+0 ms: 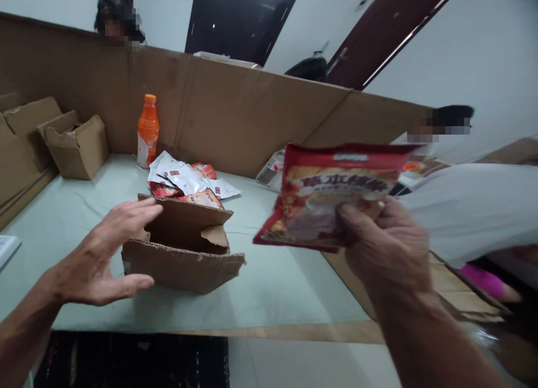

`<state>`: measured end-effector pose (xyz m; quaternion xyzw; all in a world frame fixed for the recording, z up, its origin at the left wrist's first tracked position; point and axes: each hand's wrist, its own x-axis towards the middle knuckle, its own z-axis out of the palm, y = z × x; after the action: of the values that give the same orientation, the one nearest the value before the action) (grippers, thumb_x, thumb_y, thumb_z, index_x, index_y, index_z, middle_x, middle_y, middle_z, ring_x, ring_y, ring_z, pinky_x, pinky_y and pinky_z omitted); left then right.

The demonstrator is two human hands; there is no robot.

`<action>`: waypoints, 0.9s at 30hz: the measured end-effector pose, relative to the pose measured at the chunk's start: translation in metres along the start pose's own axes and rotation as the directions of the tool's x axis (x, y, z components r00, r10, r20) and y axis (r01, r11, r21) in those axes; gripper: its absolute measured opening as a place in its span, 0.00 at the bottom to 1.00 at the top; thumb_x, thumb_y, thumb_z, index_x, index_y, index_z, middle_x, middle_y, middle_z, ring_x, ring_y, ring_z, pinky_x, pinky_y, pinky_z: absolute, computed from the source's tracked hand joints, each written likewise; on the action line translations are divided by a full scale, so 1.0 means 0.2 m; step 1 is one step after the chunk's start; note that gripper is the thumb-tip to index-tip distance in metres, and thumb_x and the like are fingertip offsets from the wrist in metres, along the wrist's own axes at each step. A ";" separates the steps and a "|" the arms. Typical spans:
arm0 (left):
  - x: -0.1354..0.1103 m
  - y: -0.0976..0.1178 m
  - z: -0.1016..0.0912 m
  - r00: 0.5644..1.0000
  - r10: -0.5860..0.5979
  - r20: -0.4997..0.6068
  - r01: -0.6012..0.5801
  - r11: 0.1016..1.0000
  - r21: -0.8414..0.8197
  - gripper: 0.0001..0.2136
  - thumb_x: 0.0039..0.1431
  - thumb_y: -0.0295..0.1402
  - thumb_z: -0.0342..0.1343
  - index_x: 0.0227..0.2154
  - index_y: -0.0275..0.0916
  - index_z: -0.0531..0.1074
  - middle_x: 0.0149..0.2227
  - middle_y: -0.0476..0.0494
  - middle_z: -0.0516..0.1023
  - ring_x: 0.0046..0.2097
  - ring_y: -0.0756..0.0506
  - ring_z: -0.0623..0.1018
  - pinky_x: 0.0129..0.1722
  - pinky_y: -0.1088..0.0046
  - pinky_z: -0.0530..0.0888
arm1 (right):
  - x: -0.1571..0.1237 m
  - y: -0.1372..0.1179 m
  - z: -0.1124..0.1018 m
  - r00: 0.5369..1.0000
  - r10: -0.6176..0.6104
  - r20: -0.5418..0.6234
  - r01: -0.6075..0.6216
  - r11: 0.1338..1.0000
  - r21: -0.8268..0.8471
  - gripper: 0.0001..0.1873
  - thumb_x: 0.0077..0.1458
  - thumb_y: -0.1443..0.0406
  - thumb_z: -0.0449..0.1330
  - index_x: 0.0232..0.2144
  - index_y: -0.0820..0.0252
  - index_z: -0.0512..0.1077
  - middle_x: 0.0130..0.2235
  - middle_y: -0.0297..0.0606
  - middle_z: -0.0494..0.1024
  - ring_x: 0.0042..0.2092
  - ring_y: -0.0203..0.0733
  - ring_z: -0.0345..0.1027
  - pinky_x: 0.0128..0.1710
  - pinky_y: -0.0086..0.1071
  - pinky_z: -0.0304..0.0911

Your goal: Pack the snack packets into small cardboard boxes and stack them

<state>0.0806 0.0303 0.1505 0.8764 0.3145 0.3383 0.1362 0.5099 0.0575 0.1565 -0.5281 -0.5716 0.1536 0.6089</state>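
Note:
My right hand [384, 248] grips a red snack packet [328, 194] with white characters, held up in the air to the right of a small open cardboard box [182, 267]. My left hand [105, 253] is spread open against the left side of that box, thumb at its front lower corner and fingers by its rear flap. The box stands on a pale green table top [273, 281]. Behind it lies a pile of several red and white packets [187, 180].
An orange drink bottle [148, 131] stands at the back by a tall cardboard wall [235, 113]. More open cartons [78, 144] sit far left. A person in white [471, 206] leans in at right; another person's head [120, 18] shows behind the wall. Flat cardboard [458, 292] lies at right.

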 end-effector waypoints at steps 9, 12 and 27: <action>0.19 0.04 0.01 0.922 -0.094 0.375 -0.113 0.862 0.495 0.08 0.57 0.38 0.63 0.33 0.39 0.78 0.32 0.41 0.83 0.41 0.35 0.82 0.57 0.48 0.70 | -0.12 -0.21 0.57 0.959 -0.031 0.281 -0.037 0.972 0.233 0.15 0.52 0.52 0.64 0.36 0.51 0.66 0.34 0.33 0.77 0.34 0.42 0.71 0.34 0.35 0.71; 0.09 0.06 -0.01 0.958 -0.095 0.271 -0.067 0.843 0.534 0.05 0.58 0.36 0.60 0.32 0.40 0.76 0.35 0.40 0.82 0.41 0.36 0.81 0.60 0.44 0.66 | -0.15 -0.21 0.54 0.889 -0.080 0.450 0.036 0.994 0.105 0.11 0.54 0.56 0.63 0.35 0.53 0.68 0.32 0.32 0.76 0.31 0.39 0.67 0.30 0.32 0.66; 0.05 0.15 -0.04 0.987 0.080 0.141 -0.140 0.859 0.492 0.16 0.61 0.28 0.59 0.52 0.35 0.73 0.51 0.35 0.80 0.52 0.36 0.79 0.62 0.48 0.68 | -0.07 -0.42 0.87 0.210 0.086 0.974 0.715 0.666 -0.213 0.03 0.57 0.69 0.62 0.34 0.61 0.77 0.33 0.39 0.80 0.30 0.37 0.63 0.29 0.32 0.44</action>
<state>0.0941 0.0153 0.1754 0.9163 0.3323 0.2015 -0.0970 0.3208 0.0950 0.1808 -0.3582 -0.9281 0.0854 -0.0556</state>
